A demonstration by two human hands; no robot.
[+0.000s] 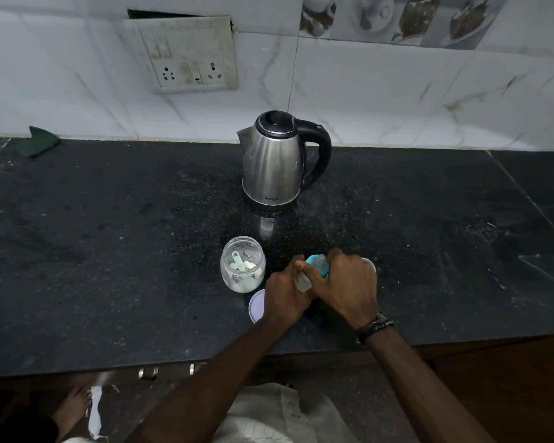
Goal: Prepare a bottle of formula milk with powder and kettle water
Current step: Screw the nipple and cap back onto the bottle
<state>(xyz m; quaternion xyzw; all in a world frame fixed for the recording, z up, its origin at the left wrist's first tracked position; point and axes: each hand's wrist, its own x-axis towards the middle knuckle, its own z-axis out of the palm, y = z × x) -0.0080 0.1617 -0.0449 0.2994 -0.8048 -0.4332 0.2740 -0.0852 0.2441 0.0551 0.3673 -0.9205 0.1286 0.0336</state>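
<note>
Both hands meet at the lower centre of the frame over the feeding bottle [314,270]. The left hand [287,295] curls around the bottle's clear body, of which only a small part shows between the fingers. The right hand [352,282] closes over the blue collar and teat at the top. The bottle stands on or just above the dark counter [109,251]; contact cannot be confirmed, as the hands hide its base.

Just left of the hands stands the open powder jar [242,264], with white powder in the bottom and a pale green scoop [238,260] lying inside. Its lilac lid [257,306] lies flat on the counter, partly under the left wrist. The steel kettle [274,159] stands upright at upper centre, well apart from the hands, lid down, handle to the right.

Assessment: the step in hand is work on the bottle's top, 1 hand steadying, 1 turning. Whether the collar is coming off or going on cannot be told, since the bottle's contents are hidden. If it is coming off, the next move calls for setting the teat aside and keeping the bottle upright for powder and water. If it is going on, it calls for a firm, square seat before shaking.
</note>
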